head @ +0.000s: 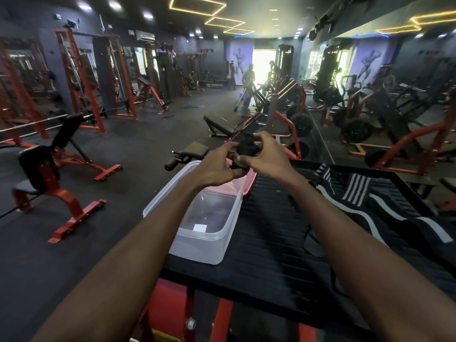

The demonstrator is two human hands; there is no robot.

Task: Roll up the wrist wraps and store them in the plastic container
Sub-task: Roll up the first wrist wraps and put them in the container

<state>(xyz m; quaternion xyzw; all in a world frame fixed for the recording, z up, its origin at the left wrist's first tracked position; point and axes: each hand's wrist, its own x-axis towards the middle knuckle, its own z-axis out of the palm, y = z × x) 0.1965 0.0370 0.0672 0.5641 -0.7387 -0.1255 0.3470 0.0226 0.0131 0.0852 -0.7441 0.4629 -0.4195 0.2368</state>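
Observation:
A rolled black wrist wrap [247, 149] is held up between both hands above the far end of the clear plastic container [229, 233]. My left hand [218, 166] grips the roll from the left and below. My right hand [267, 156] curls over it from the right and above. The container stands open on the ribbed black platform [269, 243], with a pink lid [250, 180] behind its far end. More black wraps with white stripes [357, 191] lie unrolled on the platform to the right.
The platform sits on a red machine frame [170, 314]. A black padded bench [219, 123] and red benches [66, 191] stand on the dark gym floor to the left and ahead. A mirror wall runs along the right. Two people stand far down the room.

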